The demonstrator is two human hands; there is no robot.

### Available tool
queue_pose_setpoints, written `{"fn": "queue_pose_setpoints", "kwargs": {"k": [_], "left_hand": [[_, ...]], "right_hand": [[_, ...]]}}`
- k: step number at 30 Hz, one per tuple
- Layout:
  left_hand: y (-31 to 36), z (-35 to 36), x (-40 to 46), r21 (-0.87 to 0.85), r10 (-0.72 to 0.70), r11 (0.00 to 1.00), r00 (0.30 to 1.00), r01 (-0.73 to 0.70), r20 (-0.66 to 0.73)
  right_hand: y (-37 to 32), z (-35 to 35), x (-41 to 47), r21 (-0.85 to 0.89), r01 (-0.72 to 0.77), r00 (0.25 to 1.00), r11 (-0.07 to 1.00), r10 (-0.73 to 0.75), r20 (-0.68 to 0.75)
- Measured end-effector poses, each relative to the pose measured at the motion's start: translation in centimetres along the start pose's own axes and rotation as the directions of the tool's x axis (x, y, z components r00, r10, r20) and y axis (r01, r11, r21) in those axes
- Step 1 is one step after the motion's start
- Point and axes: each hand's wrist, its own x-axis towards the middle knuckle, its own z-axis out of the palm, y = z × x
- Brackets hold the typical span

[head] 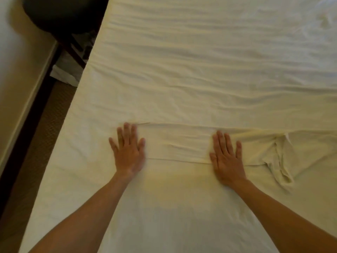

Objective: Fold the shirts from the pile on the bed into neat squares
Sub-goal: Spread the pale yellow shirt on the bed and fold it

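Observation:
A cream-white shirt (pixel 178 143) lies on the bed as a long narrow band running left to right, nearly the same colour as the sheet. Its right end (pixel 277 157) is rumpled, with a loose flap hanging toward me. My left hand (pixel 128 150) presses flat on the band's left end, fingers straight and spread. My right hand (pixel 226 157) presses flat on the band right of its middle, fingers straight. No pile of shirts shows in this view.
The bed (pixel 200 70) with its wrinkled cream sheet fills most of the view. Its left edge runs diagonally; beyond it are carpet (pixel 36 143), a dark furniture frame (pixel 73 46), a dark rounded object (pixel 63 13) and a pale wall (pixel 16 70).

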Motion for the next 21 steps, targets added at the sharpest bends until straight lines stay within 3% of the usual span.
{"fn": "queue_pose_setpoints", "kwargs": {"k": [2, 5, 7, 9, 12, 14, 17, 19, 21], "left_hand": [[1.0, -0.5, -0.3, 0.000, -0.048, 0.999, 0.994, 0.048, -0.096], [8.1, 0.5, -1.8, -0.109, 0.233, 0.962, 0.960, -0.251, -0.157], [13.4, 1.3, -3.6, -0.183, 0.436, 0.881, 0.899, -0.436, -0.043], [14.8, 2.0, -4.6, -0.160, 0.523, 0.847, 0.849, -0.507, 0.079], [9.2, 2.4, -3.7, -0.052, 0.409, 0.912, 0.911, -0.407, 0.057], [3.2, 1.7, -3.1, 0.010, 0.190, 0.982, 0.982, -0.190, 0.020], [-2.0, -0.4, -5.1, 0.039, -0.046, 0.998, 0.999, 0.046, 0.000], [0.1, -1.3, -8.9, -0.001, 0.009, 1.000, 0.999, -0.009, -0.048], [4.6, -1.0, -14.1, -0.063, 0.280, 0.957, 0.959, -0.283, -0.044]], "right_hand": [[-0.1, 0.0, -0.1, -0.009, -0.009, 1.000, 1.000, 0.009, 0.018], [0.0, -0.1, 0.0, -0.006, -0.007, 1.000, 1.000, 0.007, 0.027], [0.1, 0.0, -0.1, -0.001, -0.003, 1.000, 1.000, 0.003, 0.022], [0.3, 0.1, -0.4, 0.001, -0.017, 1.000, 1.000, 0.017, 0.007], [0.5, 0.1, -1.3, 0.006, -0.045, 0.999, 0.999, 0.045, 0.026], [0.5, 0.0, -2.1, 0.006, -0.065, 0.997, 0.998, 0.065, 0.052], [-0.6, -0.7, -4.5, 0.038, -0.133, 0.990, 0.990, 0.130, 0.057], [-2.6, -1.1, -7.6, 0.098, -0.114, 0.993, 0.989, 0.113, 0.016], [-4.7, -0.7, -11.5, 0.142, 0.002, 1.000, 0.990, -0.003, 0.010]]}}
